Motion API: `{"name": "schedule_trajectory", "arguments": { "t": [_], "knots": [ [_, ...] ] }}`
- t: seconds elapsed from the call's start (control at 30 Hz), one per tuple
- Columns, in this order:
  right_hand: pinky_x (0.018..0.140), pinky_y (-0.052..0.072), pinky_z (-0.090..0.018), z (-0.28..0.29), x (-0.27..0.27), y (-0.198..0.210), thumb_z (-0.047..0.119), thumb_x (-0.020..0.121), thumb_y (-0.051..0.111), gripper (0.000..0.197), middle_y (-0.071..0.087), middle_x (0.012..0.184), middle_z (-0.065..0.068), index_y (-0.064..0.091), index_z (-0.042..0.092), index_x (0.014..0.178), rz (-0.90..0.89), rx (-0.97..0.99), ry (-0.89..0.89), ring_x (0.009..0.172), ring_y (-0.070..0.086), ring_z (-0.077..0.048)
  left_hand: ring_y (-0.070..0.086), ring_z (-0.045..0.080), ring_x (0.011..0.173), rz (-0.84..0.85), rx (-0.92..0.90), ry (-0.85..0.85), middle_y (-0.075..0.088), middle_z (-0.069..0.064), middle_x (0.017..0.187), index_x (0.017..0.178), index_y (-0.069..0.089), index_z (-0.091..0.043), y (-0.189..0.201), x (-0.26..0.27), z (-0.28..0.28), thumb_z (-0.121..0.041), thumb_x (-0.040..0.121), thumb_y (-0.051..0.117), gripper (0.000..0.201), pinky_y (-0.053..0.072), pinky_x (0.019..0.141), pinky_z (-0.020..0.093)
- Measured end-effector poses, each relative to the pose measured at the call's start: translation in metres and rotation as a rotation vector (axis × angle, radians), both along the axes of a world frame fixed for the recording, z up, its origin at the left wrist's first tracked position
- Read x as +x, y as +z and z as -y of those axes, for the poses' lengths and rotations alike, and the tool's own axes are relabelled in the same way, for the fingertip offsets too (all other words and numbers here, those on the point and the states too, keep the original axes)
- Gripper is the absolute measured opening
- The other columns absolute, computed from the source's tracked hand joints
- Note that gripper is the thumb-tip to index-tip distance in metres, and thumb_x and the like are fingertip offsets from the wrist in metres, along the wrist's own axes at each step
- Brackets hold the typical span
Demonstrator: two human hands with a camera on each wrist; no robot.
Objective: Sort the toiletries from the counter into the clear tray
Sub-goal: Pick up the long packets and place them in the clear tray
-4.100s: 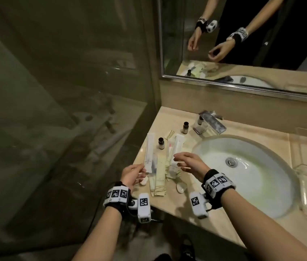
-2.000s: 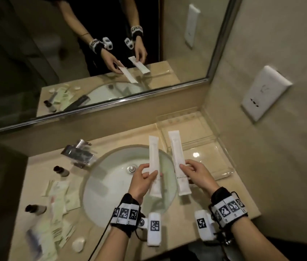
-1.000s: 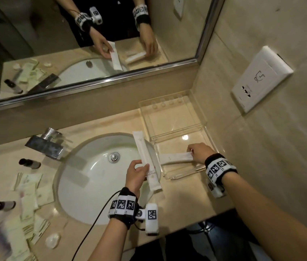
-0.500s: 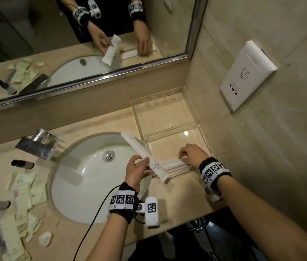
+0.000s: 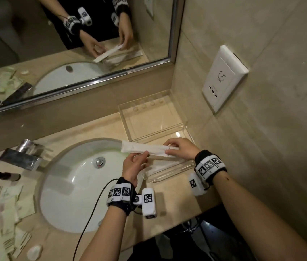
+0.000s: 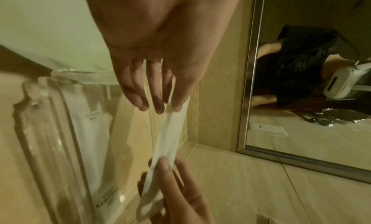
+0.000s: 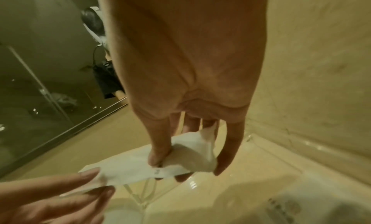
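A long white packet (image 5: 145,149) hangs level over the near compartment of the clear tray (image 5: 169,175), at the counter's right end. My left hand (image 5: 143,156) pinches its middle from below. My right hand (image 5: 167,149) pinches its right end. In the left wrist view the packet (image 6: 168,137) stretches edge-on between my left hand (image 6: 169,109) and my right hand (image 6: 160,165). The right wrist view shows my right hand (image 7: 180,165) crumpling the packet's (image 7: 124,171) end. A second white packet (image 5: 164,165) (image 6: 94,148) lies flat in the tray beneath.
The sink basin (image 5: 85,185) and faucet (image 5: 20,157) are left of the tray. Small dark bottles (image 5: 7,176), several pale sachets (image 5: 11,200) and a round soap (image 5: 34,252) lie on the left counter. A wall socket (image 5: 224,78) and the mirror (image 5: 73,44) stand close.
My right hand has left the packet lying in the tray and taken the end of the one in my left hand. That packet has swung from slanted to level over the tray.
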State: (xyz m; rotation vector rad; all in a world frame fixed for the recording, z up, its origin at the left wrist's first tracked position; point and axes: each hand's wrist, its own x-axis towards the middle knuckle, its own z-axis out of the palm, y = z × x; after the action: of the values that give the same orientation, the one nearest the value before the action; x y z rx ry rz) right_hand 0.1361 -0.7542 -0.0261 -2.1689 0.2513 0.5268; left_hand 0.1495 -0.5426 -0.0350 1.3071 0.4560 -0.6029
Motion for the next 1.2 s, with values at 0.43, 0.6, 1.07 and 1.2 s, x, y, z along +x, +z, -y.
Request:
{"name": "schedule_trajectory", "arguments": {
  "t": [0.43,0.6,1.07,1.2],
  "knots": [
    [0.092,0.05,-0.034,0.014,-0.007,-0.012,0.017,0.091,0.057,0.026,0.066,0.117,-0.001,0.065,0.026,0.115,-0.276,-0.647,0.271,0.106,0.062,-0.021,0.06,0.019,0.084,0.509,0.729,-0.656,0.063,0.001,0.108,0.11,0.066,-0.019,-0.031,-0.008,-0.014,-0.005,0.082,0.068,0.031,0.049,0.078,0.027],
    [0.09,0.047,-0.033,0.013,-0.018,-0.021,0.021,0.088,0.065,0.026,0.061,0.116,-0.002,0.059,0.023,0.113,-0.125,-0.637,0.208,0.105,0.056,-0.022,0.047,0.02,0.114,0.628,0.922,-0.866,0.059,-0.004,0.123,0.121,0.062,-0.023,-0.041,-0.013,-0.01,-0.007,0.086,0.061,0.039,0.045,0.092,0.032],
    [0.091,0.05,-0.036,-0.003,-0.029,-0.006,0.022,0.088,0.067,0.027,0.064,0.116,-0.004,0.064,0.019,0.115,0.054,-0.458,0.034,0.104,0.061,-0.022,0.051,0.019,0.103,0.678,0.914,-0.703,0.058,-0.004,0.113,0.111,0.061,-0.023,-0.024,-0.022,-0.027,-0.014,0.086,0.064,0.027,0.048,0.083,0.033],
    [0.084,0.048,-0.029,-0.046,-0.01,0.018,0.021,0.089,0.066,0.017,0.066,0.103,-0.001,0.066,0.016,0.105,0.347,-0.27,0.001,0.092,0.056,-0.013,0.055,0.016,0.094,0.613,0.941,-0.44,0.059,-0.006,0.105,0.106,0.062,-0.025,0.004,-0.031,-0.078,-0.019,0.087,0.063,0.02,0.051,0.08,0.036]
  ]
}}
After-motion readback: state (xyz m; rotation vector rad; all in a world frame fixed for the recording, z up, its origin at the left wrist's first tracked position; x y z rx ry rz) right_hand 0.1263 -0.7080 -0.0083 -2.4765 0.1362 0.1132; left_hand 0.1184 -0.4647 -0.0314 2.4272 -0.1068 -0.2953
